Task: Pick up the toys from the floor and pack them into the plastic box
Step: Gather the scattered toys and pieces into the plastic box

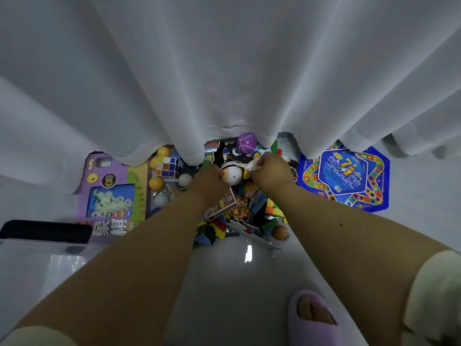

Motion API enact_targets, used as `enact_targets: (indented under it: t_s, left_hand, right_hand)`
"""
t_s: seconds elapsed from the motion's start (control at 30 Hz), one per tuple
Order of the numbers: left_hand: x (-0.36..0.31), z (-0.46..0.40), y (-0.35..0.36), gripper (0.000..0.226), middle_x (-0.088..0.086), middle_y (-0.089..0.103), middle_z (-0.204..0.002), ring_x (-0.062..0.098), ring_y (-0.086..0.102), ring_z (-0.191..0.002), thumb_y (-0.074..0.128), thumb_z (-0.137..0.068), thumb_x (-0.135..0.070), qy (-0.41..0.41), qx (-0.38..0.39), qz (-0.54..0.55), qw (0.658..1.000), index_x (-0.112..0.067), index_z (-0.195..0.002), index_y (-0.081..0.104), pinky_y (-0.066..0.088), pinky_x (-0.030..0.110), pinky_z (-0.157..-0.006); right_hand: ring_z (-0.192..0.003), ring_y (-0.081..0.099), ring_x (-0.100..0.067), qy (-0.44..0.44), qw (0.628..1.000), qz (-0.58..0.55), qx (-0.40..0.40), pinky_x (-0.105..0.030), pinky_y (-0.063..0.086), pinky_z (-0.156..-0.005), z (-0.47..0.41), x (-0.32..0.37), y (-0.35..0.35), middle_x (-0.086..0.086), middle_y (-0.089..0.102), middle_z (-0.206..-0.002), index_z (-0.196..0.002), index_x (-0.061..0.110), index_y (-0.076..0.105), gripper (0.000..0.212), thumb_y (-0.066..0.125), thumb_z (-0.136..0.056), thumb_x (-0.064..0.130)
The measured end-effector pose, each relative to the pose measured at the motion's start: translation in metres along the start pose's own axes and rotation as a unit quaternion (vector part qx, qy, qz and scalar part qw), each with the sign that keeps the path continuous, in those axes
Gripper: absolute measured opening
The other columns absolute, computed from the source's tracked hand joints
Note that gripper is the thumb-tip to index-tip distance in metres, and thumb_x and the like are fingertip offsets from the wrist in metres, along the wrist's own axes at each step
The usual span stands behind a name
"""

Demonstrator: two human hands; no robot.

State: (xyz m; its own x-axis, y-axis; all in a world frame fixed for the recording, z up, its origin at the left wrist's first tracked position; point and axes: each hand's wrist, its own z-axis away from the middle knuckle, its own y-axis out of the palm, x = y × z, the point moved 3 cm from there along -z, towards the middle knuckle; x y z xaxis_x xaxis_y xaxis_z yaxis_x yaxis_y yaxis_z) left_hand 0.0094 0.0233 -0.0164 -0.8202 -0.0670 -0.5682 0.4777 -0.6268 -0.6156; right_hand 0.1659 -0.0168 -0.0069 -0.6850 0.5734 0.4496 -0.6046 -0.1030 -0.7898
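**Toys Being Gathered at the Curtain's Hem**

A heap of mixed toys (237,196) is being reached into on the glossy grey floor (232,295), just below the hem of a white curtain (224,71). A round white plush toy with a black band (232,174) is being gripped at its left side by the left hand (209,182), whose fingers are being curled round it. A small pale toy with a yellow part (252,166) is being pinched by the right hand (270,171), its fingers being pressed together on it. Both hands are being held close together over the middle of the heap.

A purple ball moulded like a basketball (246,143) is being half covered by the curtain hem behind the hands. A multicoloured puzzle cube (167,166) is lying left of the left hand, with yellow and white small balls (156,183) beside it. A purple cardboard game box with a clear window (112,196) is lying further left, and a blue star-patterned board game sheet (346,178) is lying well to the right. The clear plastic box (32,265) is standing at the lower left edge, well apart from the heap. A lilac slipper (311,318) is being worn at the bottom.
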Motion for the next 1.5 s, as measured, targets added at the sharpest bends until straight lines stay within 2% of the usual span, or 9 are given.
enact_targets:
  t_s: [0.27, 0.47, 0.63, 0.87, 1.1, 1.2, 1.33, 1.43, 1.5]
  left_hand:
    - [0.019, -0.013, 0.017, 0.031, 0.012, 0.060, -0.108, 0.027, 0.058, -0.099, 0.064, -0.085, -0.018, 0.043, -0.013, -0.071, 0.997, -0.007, -0.112, 0.053, 0.046, 0.031, -0.080]
    - [0.027, -0.009, 0.027, 0.043, 0.010, 0.060, -0.114, 0.023, 0.058, -0.099, 0.071, -0.078, -0.019, 0.067, 0.008, -0.111, 0.991, -0.010, -0.116, 0.053, 0.050, 0.035, -0.084]
    - [0.036, 0.002, 0.035, 0.067, 0.009, 0.055, -0.126, 0.025, 0.055, -0.113, 0.078, -0.074, -0.023, 0.071, 0.022, -0.156, 0.985, -0.012, -0.131, 0.046, 0.048, 0.034, -0.092]
    - [0.049, 0.004, 0.044, 0.063, 0.007, 0.055, -0.126, 0.024, 0.053, -0.115, 0.078, -0.073, -0.026, 0.066, -0.012, -0.186, 0.980, -0.015, -0.127, 0.047, 0.045, 0.035, -0.095]
    - [0.054, -0.002, 0.049, 0.054, 0.008, 0.050, -0.128, 0.025, 0.048, -0.115, 0.070, -0.081, -0.034, 0.067, -0.060, -0.248, 0.965, -0.017, -0.127, 0.046, 0.040, 0.033, -0.093]
    - [0.053, 0.001, 0.042, 0.055, 0.009, 0.051, -0.125, 0.025, 0.050, -0.113, 0.071, -0.080, -0.032, 0.063, -0.047, -0.176, 0.981, -0.013, -0.127, 0.048, 0.043, 0.035, -0.093]
    - [0.045, 0.013, 0.023, 0.050, 0.010, 0.063, -0.113, 0.023, 0.060, -0.099, 0.076, -0.076, -0.022, 0.042, -0.031, 0.032, 0.998, -0.007, -0.118, 0.054, 0.052, 0.036, -0.086]
    - [0.037, 0.028, 0.006, 0.046, 0.014, 0.066, -0.102, 0.026, 0.064, -0.095, 0.076, -0.078, -0.014, 0.002, -0.037, 0.158, 0.987, -0.004, -0.116, 0.053, 0.053, 0.031, -0.080]
    - [0.033, 0.040, -0.006, 0.030, 0.010, 0.068, -0.094, 0.021, 0.066, -0.084, 0.075, -0.079, -0.009, -0.012, -0.047, 0.257, 0.965, -0.011, -0.103, 0.056, 0.057, 0.032, -0.075]
  right_hand:
    - [-0.127, 0.035, -0.029, -0.061, 0.990, 0.101, -0.078, -0.041, 0.032, -0.102, -0.011, -0.009, 0.016, -0.010, 0.040, -0.135, -0.131, 0.017, 0.043, 0.064, 0.068, -0.076, 0.037]
    - [-0.145, 0.008, -0.031, -0.075, 0.979, 0.185, 0.035, -0.060, 0.011, -0.113, -0.024, -0.014, 0.030, -0.007, 0.015, -0.156, -0.146, 0.030, 0.020, 0.090, 0.068, -0.072, 0.047]
    - [-0.141, 0.015, -0.034, -0.067, 0.972, 0.218, 0.053, -0.057, 0.020, -0.109, -0.024, -0.009, 0.030, -0.010, 0.020, -0.151, -0.146, 0.031, 0.024, 0.085, 0.070, -0.075, 0.040]
    - [-0.131, 0.026, -0.035, -0.107, 0.955, 0.275, 0.014, -0.049, 0.032, -0.104, -0.018, -0.010, 0.038, -0.012, 0.030, -0.138, -0.135, 0.025, 0.043, 0.073, 0.076, -0.071, 0.041]
    - [-0.126, 0.032, -0.034, -0.135, 0.955, 0.264, -0.024, -0.045, 0.035, -0.100, -0.014, -0.012, 0.040, -0.012, 0.035, -0.134, -0.130, 0.020, 0.047, 0.062, 0.073, -0.076, 0.032]
    - [-0.125, 0.033, -0.034, -0.139, 0.958, 0.247, -0.037, -0.044, 0.036, -0.099, -0.011, -0.011, 0.038, -0.013, 0.037, -0.133, -0.129, 0.021, 0.047, 0.056, 0.071, -0.079, 0.030]
    - [-0.123, 0.034, -0.034, -0.120, 0.970, 0.205, -0.046, -0.045, 0.038, -0.098, -0.005, -0.008, 0.028, -0.015, 0.039, -0.132, -0.131, 0.020, 0.046, 0.058, 0.071, -0.080, 0.034]
    - [-0.124, 0.034, -0.035, -0.109, 0.981, 0.150, -0.057, -0.044, 0.038, -0.099, 0.005, 0.000, 0.018, -0.016, 0.038, -0.133, -0.134, 0.018, 0.044, 0.057, 0.062, -0.086, 0.041]
    - [-0.125, 0.033, -0.036, -0.102, 0.987, 0.098, -0.075, -0.042, 0.037, -0.099, 0.013, 0.010, 0.011, -0.018, 0.038, -0.133, -0.137, 0.016, 0.042, 0.058, 0.060, -0.088, 0.041]
